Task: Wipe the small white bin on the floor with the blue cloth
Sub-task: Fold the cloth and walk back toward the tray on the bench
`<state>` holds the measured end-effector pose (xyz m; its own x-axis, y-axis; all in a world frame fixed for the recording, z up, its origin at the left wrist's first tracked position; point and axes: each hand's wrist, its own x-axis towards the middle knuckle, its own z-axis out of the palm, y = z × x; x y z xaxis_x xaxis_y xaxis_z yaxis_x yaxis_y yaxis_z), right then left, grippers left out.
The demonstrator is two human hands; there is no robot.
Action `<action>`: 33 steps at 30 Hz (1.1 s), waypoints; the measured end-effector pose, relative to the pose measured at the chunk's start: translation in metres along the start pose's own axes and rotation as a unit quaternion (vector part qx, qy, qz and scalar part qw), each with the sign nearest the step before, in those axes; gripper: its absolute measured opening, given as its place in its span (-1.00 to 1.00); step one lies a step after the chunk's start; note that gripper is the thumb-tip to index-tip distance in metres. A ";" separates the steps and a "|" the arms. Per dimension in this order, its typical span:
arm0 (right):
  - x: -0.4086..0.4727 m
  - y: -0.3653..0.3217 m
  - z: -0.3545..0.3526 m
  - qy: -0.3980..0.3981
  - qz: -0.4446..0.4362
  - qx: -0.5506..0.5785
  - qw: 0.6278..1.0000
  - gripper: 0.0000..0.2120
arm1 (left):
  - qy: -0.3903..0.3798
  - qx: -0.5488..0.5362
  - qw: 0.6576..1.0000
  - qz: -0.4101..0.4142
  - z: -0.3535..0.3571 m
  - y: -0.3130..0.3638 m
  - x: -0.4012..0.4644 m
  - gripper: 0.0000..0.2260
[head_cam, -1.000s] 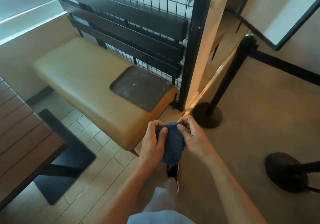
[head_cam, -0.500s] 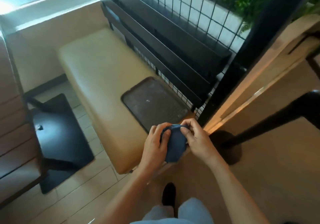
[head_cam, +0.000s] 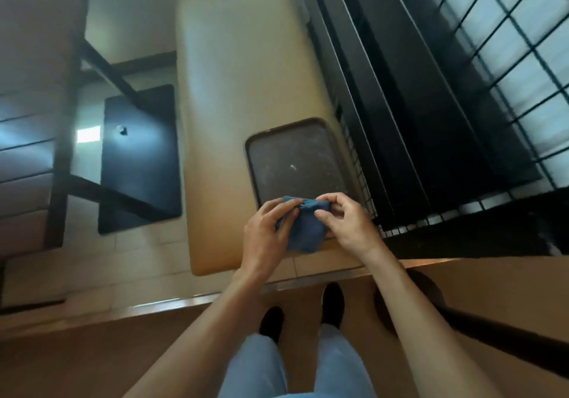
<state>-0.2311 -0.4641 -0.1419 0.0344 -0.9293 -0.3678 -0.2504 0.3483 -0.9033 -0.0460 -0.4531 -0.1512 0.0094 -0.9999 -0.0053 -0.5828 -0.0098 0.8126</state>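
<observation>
The blue cloth point(head_cam: 306, 231) hangs bunched between both hands, held in the air over the near end of a tan bench. My left hand point(head_cam: 266, 237) grips its left side with curled fingers. My right hand point(head_cam: 348, 222) pinches its upper right edge between thumb and fingers. No small white bin shows anywhere in the view.
The tan padded bench point(head_cam: 243, 90) runs away from me, with a dark brown tray point(head_cam: 295, 160) on its near end. A black slatted and wire-grid partition point(head_cam: 431, 90) stands at the right. A wooden table point(head_cam: 27, 120) with a black base plate point(head_cam: 140, 157) is at the left. My dark shoes point(head_cam: 332, 305) stand on brown floor.
The view has swung left and downward, so the bench now runs straight ahead and my feet show. Both hands still hold the cloth and have shifted their grip along its top edge.
</observation>
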 end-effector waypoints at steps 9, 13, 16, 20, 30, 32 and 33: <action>0.063 0.048 -0.021 -0.050 0.021 -0.047 0.997 -0.62 | 0.062 0.024 0.996 -0.060 0.071 -0.035 0.020 -0.79; 0.079 0.071 -0.024 -0.059 0.049 -0.079 0.994 -0.58 | 0.047 0.014 0.996 -0.068 0.097 -0.053 0.025 -0.82; 0.090 0.085 -0.027 -0.073 0.040 -0.178 0.981 -0.67 | 0.026 0.011 0.997 -0.073 0.109 -0.066 0.023 -0.83; 0.113 0.096 -0.033 -0.117 -0.009 -0.340 0.933 -0.85 | -0.015 0.028 0.997 -0.075 0.118 -0.090 0.024 -0.84; 0.210 0.125 -0.019 -0.206 0.011 -0.349 0.914 -0.87 | 0.015 0.117 0.982 -0.148 0.143 -0.146 0.088 -0.81; 0.231 0.131 -0.013 -0.217 0.016 -0.329 0.919 -0.80 | 0.012 0.140 0.977 -0.162 0.145 -0.159 0.100 -0.80; 0.240 0.133 -0.011 -0.235 0.026 -0.309 0.921 -0.77 | 0.012 0.153 0.974 -0.168 0.145 -0.165 0.105 -0.79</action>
<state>-0.2667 -0.6425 -0.3477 0.3852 -0.7075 -0.5925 -0.7616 0.1189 -0.6370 -0.0668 -0.5576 -0.3705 0.2583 -0.9395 -0.2250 -0.7587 -0.3415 0.5548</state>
